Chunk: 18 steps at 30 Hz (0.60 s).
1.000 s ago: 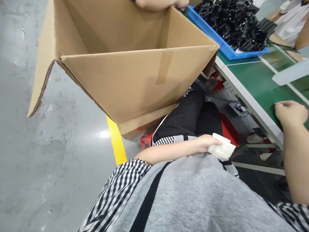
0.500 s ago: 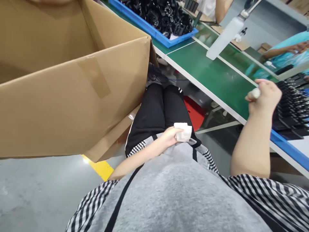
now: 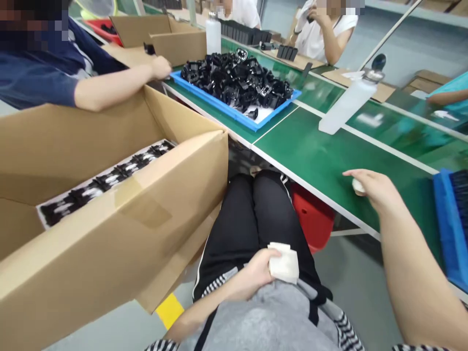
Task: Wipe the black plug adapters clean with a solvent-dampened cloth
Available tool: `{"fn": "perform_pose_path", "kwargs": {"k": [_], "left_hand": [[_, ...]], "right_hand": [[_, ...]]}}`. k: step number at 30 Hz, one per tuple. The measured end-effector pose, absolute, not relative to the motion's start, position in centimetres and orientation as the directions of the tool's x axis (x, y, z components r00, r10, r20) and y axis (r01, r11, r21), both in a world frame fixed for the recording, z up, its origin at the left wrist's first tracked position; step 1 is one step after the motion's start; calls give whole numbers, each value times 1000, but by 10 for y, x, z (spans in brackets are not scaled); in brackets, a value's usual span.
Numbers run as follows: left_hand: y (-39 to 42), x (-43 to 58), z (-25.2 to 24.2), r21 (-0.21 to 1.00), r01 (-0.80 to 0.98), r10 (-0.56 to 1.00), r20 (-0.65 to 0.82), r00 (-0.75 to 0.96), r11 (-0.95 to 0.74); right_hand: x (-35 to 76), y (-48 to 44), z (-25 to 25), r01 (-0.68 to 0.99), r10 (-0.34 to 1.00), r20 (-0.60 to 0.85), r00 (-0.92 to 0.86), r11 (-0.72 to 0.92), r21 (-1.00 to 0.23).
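Observation:
My left hand (image 3: 260,269) is closed on a folded white cloth or paper (image 3: 284,264), held low in front of my lap. Over the green table (image 3: 310,146), my right hand (image 3: 382,192) has its index finger stretched forward. A small white piece (image 3: 358,187) shows under that finger, seemingly pinched against the thumb; its kind is too small to make out. A blue tray (image 3: 448,224) of black parts is the nearest thing to my right hand, at the right edge.
A big cardboard box (image 3: 175,234) on my left holds black and white parts (image 3: 109,178). A blue tray (image 3: 256,124) heaped with black plastic parts (image 3: 237,80) and a white bottle (image 3: 347,105) stand on the table. A co-worker's arm (image 3: 113,85) reaches beyond the box. A red stool (image 3: 313,219) is below.
The view has tilted up, showing the box's inside and more co-workers. My right hand has moved away from the black parts at right, over the green table. My left hand still grips the white cloth.

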State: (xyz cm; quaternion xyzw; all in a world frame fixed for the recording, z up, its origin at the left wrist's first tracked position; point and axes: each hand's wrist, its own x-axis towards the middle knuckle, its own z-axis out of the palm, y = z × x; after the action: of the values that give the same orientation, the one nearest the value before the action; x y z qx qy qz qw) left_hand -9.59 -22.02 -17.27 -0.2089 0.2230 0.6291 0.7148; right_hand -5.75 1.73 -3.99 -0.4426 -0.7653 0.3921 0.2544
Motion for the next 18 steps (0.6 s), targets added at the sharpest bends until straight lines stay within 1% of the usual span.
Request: {"fn": "perform_pose_path", "kwargs": {"k": [2,4,6,8,10,11,12,14,16,18], "left_hand": [[-221,-98,-174,-34,-991,817,-562,126,130],[-221,-100,-176,-62,-989,838,-526,145,131],[-219,-103,-179,-95,-988,840,-520,151,119],[-215,-104,-181,-105,-988,822,-549,153,113],[-210,-105,-182,-106,-986,806,-567,168,131],[-207,-105,-182,-105,-984,799,-574,180,147],[-205,-105,-183,-104,-982,791,-581,190,160],[-203,-104,-184,-98,-982,783,-593,187,160],[-202,-104,-186,-88,-988,792,-590,157,130],[-201,-103,-187,-79,-993,804,-584,114,84]], "right_hand": [[-86,35,-39,574,862,13,-507,349,-741],[-112,52,-41,646,852,16,-523,408,-645],[-132,67,-46,692,857,62,-512,454,-562],[-142,78,-52,741,853,121,-507,503,-446],[-143,84,-56,757,826,139,-546,558,-339],[-141,86,-57,747,807,136,-575,585,-315],[-138,88,-57,729,789,133,-599,607,-317],[-133,87,-56,691,770,141,-622,624,-364],[-131,83,-53,671,758,154,-633,637,-379],[-132,77,-49,667,748,141,-649,648,-368]]}}
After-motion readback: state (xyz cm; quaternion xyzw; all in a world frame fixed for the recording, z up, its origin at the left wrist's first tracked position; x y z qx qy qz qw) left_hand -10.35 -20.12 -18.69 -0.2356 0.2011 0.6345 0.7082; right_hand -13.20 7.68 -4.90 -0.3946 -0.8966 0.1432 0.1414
